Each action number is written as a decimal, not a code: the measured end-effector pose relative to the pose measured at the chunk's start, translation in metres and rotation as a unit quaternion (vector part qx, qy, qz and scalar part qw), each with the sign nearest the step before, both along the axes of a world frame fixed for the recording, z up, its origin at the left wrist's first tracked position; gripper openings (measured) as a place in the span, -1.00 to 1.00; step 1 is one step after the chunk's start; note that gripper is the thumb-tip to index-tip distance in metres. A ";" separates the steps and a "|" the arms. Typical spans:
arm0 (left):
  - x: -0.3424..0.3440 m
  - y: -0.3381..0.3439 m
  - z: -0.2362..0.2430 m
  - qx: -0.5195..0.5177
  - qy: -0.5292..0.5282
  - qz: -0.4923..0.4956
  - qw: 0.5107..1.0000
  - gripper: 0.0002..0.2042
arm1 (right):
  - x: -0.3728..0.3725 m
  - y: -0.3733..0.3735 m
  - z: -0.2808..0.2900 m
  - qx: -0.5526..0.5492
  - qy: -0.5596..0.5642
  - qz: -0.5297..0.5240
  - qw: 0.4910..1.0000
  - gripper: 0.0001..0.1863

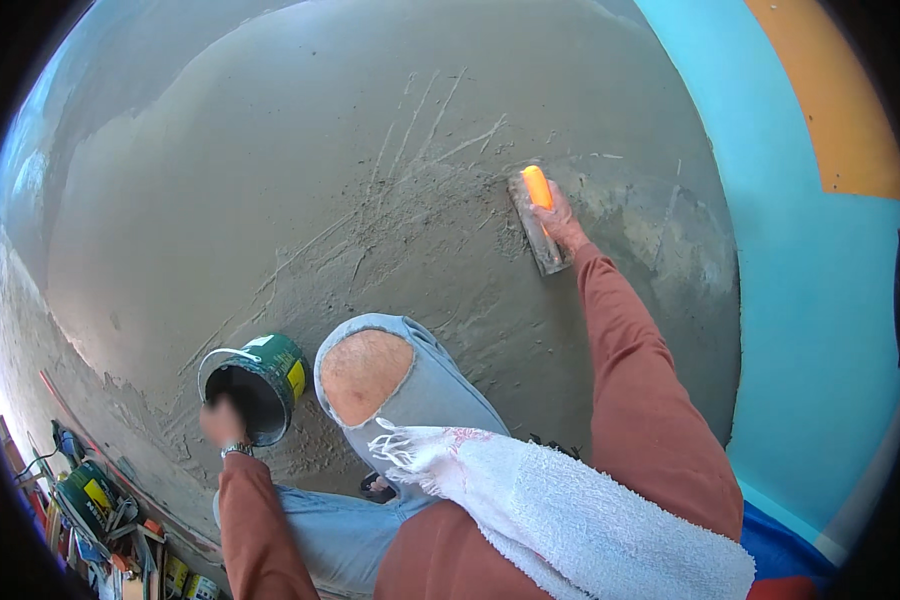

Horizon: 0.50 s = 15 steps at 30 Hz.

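My right hand (pixel 563 222) is closed around the orange handle of a flat steel plastering trowel (pixel 553 257). The trowel's blade lies on the wet grey cement floor (pixel 420 290), where rough lumps and scraped lines show. Beside my bent knee, a dark green bucket (pixel 279 356) with a white bail handle leans toward me. At its mouth is my left hand (pixel 222 422), a watch on the wrist. Motion smears the left fingers, so their grip is not clear. The bucket's inside is dark and its contents cannot be made out.
A turquoise wall (pixel 805 320) with an orange panel (pixel 838 100) borders the floor at right. Tools and several containers pile up at lower left, among them another green bucket (pixel 82 497). A white towel (pixel 580 510) hangs across my body.
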<state>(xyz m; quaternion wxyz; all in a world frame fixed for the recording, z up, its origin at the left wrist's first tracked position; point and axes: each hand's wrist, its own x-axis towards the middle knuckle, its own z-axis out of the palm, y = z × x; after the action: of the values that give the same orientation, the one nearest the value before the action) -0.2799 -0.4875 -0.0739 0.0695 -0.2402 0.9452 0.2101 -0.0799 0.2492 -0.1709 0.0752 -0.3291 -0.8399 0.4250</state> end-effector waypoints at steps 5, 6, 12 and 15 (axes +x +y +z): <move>-0.003 0.011 -0.003 0.015 -0.009 0.010 1.000 -0.61 | 0.016 0.030 0.005 0.007 -0.032 -0.131 0.991 -0.43; -0.004 0.014 -0.002 0.017 -0.010 0.008 1.000 -0.61 | 0.017 0.030 0.000 -0.002 -0.013 -0.174 0.985 -0.44; -0.008 0.016 -0.008 0.007 -0.018 0.011 1.000 -0.61 | 0.006 -0.024 -0.021 0.085 0.022 -0.035 0.996 -0.41; 0.000 -0.005 -0.002 -0.004 -0.014 0.014 1.000 -0.61 | -0.017 -0.070 0.007 -0.036 0.042 0.090 0.994 -0.43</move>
<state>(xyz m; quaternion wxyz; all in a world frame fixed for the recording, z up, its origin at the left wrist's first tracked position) -0.2799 -0.4928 -0.0763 0.0789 -0.2566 0.9414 0.2044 -0.0965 0.1794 -0.1641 0.0599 -0.2363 -0.8462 0.4739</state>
